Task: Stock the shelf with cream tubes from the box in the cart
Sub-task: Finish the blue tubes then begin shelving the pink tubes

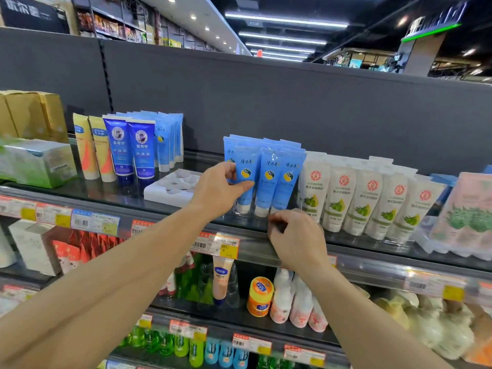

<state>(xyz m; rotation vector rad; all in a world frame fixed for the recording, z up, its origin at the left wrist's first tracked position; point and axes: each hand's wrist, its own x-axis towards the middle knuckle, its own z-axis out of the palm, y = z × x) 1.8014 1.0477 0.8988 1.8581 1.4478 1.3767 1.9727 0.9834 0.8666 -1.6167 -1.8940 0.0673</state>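
1. Step in hand: arranging, not fetching. The light blue cream tubes [266, 174] already stand cap-down in a block on the top shelf [173, 209], between a white tray [173, 186] and a row of white tubes [372, 203].
2. Left hand [221, 190]: thumb and fingers pinch the front-left tube [246, 179] of the block, which stands upright on the shelf.
3. Right hand [295, 235]: fingers curled at the shelf's front lip, just below the front-right tube; whether it holds anything I cannot tell.
4. Box and cart: not in view.
5. Next move, as I judge it: let go of the front-left tube without tipping its neighbours, then turn back to the cart for more tubes.
6. Open shelf space shows at the white tray's side.
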